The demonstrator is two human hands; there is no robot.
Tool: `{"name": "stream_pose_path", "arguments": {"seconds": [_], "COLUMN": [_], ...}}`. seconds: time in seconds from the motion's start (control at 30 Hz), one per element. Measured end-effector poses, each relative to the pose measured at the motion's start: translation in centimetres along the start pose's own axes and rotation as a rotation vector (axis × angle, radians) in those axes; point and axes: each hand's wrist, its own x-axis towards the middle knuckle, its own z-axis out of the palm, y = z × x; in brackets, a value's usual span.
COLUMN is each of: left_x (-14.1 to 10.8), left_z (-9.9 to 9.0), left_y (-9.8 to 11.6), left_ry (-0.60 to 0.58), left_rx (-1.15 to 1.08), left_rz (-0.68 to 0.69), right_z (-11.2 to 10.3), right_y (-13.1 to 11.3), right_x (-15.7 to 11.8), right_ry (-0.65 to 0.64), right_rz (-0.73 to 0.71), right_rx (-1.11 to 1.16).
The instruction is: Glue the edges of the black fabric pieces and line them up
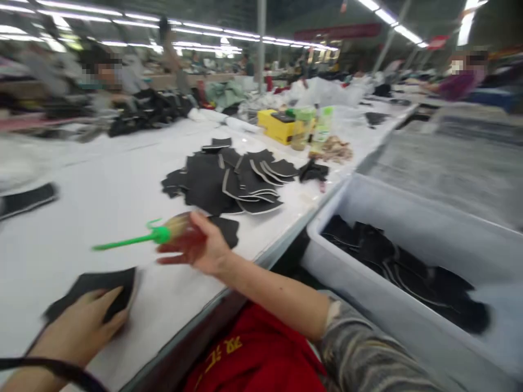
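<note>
In my right hand (pixel 210 245) is a squeeze bottle (pixel 178 226) of amber liquid with a long green nozzle (pixel 126 242). It lies nearly level above the white table, nozzle pointing left, and my fingers and palm partly hide its body. Low on the left, my left hand (pixel 84 324) grips a flat black piece (pixel 96 280) with a pale edge, thumb and fingers curled over it against the tabletop. Beyond the bottle lies a loose pile of similar black pieces (pixel 208 179), several showing light edges. Another black piece (pixel 229 228) is partly behind my right hand.
A pale plastic bin (pixel 368 296) holding black pieces (pixel 379 245) stands right of the white table (pixel 110 207). Farther back are a yellow box (pixel 272 128), a clear bottle (pixel 322 130) and beige scraps (pixel 337 149). Other people work in the background.
</note>
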Motion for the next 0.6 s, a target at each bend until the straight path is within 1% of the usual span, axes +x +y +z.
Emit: {"name": "stream_pose_path", "arguments": {"seconds": [0.03,0.07,0.1,0.17,0.33,0.47,0.6], "left_x": [-1.5,-2.6,-3.2,-3.4,-3.6,-4.1,-3.9], "left_z": [-0.2,-0.3,-0.6,-1.0,-1.9,-1.9,-1.9], "left_y": [-1.0,-1.4,-1.4,-1.1,0.0,0.9,1.7], "left_ry": [0.029,0.022,0.042,0.064,0.064,0.063,0.073], "left_rx": [0.018,0.049,0.067,0.085,0.025,0.073,0.126], "left_rz": [-0.085,-0.087,-0.078,-0.1,-0.117,-0.14,-0.164], "right_z": [-0.1,-0.2,-0.4,-0.5,0.6,1.3,1.6], "right_y": [0.1,0.0,0.0,-0.2,-0.1,0.2,0.4], "right_x": [-0.2,-0.3,-0.2,0.1,0.0,0.2,0.6], "right_ry": [0.036,0.079,0.125,0.184,0.176,0.18,0.138], "right_rz": [-0.007,-0.043,-0.072,-0.132,-0.189,-0.206,-0.273], "right_rx": [0.032,0.036,0.025,-0.011,-0.106,-0.161,-0.254]}}
